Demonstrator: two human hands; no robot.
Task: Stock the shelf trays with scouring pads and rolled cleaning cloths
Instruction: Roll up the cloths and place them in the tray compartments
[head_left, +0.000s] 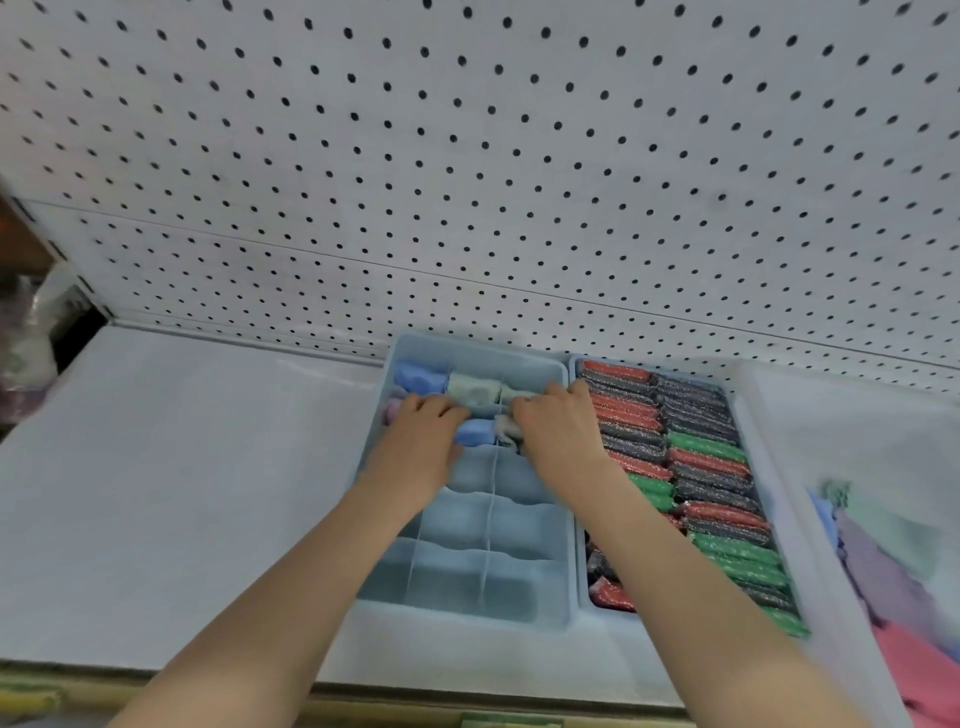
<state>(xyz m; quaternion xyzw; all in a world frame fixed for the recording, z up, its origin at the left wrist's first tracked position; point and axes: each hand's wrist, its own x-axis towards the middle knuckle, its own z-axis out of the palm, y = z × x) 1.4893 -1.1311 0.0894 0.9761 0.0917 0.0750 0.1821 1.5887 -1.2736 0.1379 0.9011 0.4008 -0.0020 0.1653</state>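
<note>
far in divided tray (467, 618), left hand (421, 441) and right hand (561, 431) fingers (436, 402) grip rolled cloths (421, 376); pads (701, 452) fill next tray (583, 582).

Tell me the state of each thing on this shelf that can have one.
Pale blue divided plastic tray: back two rows filled, front rows empty.
Pale blue tray of glittery scouring pads: packed full.
Left hand: fingers curled at lilac rolled cloth, grip unclear.
Right hand: grips pale grey rolled cloth.
</note>
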